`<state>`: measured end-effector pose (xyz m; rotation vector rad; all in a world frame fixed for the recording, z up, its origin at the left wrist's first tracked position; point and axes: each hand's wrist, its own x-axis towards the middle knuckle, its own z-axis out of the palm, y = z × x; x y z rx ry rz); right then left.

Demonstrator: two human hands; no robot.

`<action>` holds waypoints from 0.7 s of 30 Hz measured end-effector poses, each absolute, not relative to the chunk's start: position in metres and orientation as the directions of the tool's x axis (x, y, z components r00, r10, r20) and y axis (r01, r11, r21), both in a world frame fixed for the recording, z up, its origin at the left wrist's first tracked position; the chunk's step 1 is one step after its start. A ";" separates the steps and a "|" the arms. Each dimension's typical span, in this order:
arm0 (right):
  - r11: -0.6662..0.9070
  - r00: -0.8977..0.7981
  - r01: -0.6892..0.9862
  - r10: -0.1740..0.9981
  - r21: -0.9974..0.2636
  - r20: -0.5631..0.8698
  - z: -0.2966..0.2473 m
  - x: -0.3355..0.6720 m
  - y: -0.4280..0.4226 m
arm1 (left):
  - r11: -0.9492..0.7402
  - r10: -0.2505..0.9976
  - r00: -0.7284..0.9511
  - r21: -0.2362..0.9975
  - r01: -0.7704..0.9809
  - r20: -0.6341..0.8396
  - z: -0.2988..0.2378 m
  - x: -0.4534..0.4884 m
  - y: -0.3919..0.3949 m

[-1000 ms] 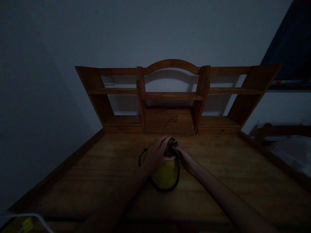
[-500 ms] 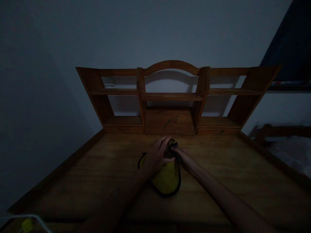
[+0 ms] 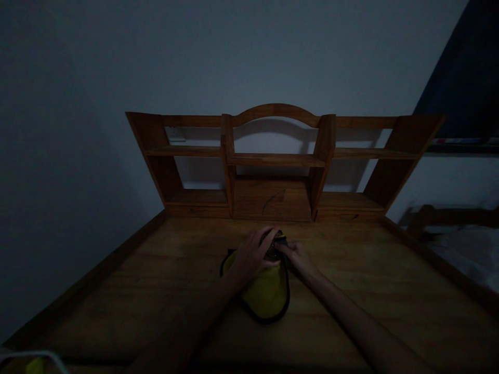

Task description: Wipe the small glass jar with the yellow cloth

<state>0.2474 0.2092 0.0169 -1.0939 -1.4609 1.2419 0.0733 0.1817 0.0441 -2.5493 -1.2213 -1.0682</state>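
A yellow cloth (image 3: 268, 296) with black edging lies on the wooden desktop, partly beneath my left hand (image 3: 251, 257). The fingers of that hand curl around a small, dark, shiny round object (image 3: 272, 253), too dim to name. On its right side, my right hand (image 3: 297, 255) pinches a black-edged part of the cloth against the object. Some yellow shows at the top of this folded part. My left palm and fingers hide much of the object.
The wooden desk (image 3: 156, 291) has raised side edges. A shelf unit (image 3: 273, 160) with compartments stands at its back against the wall. At the lower left are a white curved bar (image 3: 35, 354) and something yellow. Bedding (image 3: 468, 254) lies at the right.
The view has tilted slightly, so the shelf and hands sit a little lower. My right fingers have shifted slightly on the cloth at the round object. My left hand keeps its grasp.
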 end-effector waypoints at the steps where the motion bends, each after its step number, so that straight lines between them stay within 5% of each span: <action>1: 0.109 -0.203 0.072 0.975 -0.991 0.092 0.020 0.248 0.208 | -0.669 0.635 0.429 0.179 0.722 0.643 0.044 0.073 0.182; 21: 0.081 -0.226 -0.067 0.970 -0.994 0.094 0.003 0.244 0.217 | -0.659 0.644 0.400 0.209 0.722 0.652 0.046 0.072 0.182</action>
